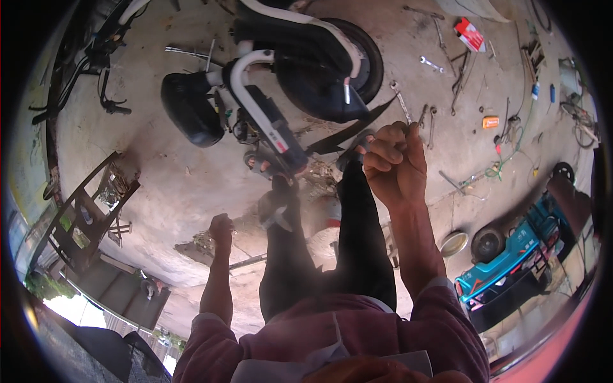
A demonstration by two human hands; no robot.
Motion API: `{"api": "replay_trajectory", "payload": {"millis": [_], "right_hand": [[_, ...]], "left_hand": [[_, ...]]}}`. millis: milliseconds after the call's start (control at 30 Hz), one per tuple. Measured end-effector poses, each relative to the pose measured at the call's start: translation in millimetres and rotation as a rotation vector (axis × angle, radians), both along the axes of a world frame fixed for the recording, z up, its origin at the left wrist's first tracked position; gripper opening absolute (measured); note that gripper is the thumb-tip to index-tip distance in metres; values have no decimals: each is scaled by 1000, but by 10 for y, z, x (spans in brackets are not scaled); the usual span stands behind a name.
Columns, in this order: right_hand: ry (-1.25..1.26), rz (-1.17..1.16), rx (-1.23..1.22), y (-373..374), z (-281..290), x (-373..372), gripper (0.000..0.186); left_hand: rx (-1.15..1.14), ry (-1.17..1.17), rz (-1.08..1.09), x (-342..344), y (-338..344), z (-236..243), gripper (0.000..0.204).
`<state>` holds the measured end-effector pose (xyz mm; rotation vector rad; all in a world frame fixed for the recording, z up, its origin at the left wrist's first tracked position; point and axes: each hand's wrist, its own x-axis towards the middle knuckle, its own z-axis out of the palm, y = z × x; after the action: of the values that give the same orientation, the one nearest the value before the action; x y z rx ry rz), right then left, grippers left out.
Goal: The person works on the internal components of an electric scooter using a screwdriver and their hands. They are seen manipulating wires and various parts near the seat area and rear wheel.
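Observation:
Raised over the floor, my right hand (397, 159) has its fingers curled and its thumb against the forefinger, pinching the lower end of a shiny wrench (400, 99) that points away from me. My left hand (221, 231) hangs lower by my left leg, its fingers closed; what they hold, if anything, is hidden. Ahead of my feet stands a white and black electric scooter (260, 105) with a black seat (191, 110) and a dark wheel (369, 60). A long black trim piece (345, 134) lies beside it, close to my right shoe.
Several tools lie at the far right, including a wrench (431, 64), near a red and white box (470, 34) and a small orange box (490, 122). A turquoise vehicle (501, 262) and a metal bowl (454, 244) are at right. A dark rack (89, 214) stands left.

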<state>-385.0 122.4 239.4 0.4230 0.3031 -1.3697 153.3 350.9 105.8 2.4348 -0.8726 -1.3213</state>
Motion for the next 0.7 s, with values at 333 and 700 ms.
{"api": "replay_trajectory", "payload": {"millis": [333, 700], "right_hand": [[427, 125, 311, 897, -268, -1080, 13], [541, 387, 334, 1810, -768, -1056, 18]], "left_hand": [[-136, 161, -45, -1423, -1105, 229, 20], [-7, 358, -572, -4081, -1127, 917, 19]]}}
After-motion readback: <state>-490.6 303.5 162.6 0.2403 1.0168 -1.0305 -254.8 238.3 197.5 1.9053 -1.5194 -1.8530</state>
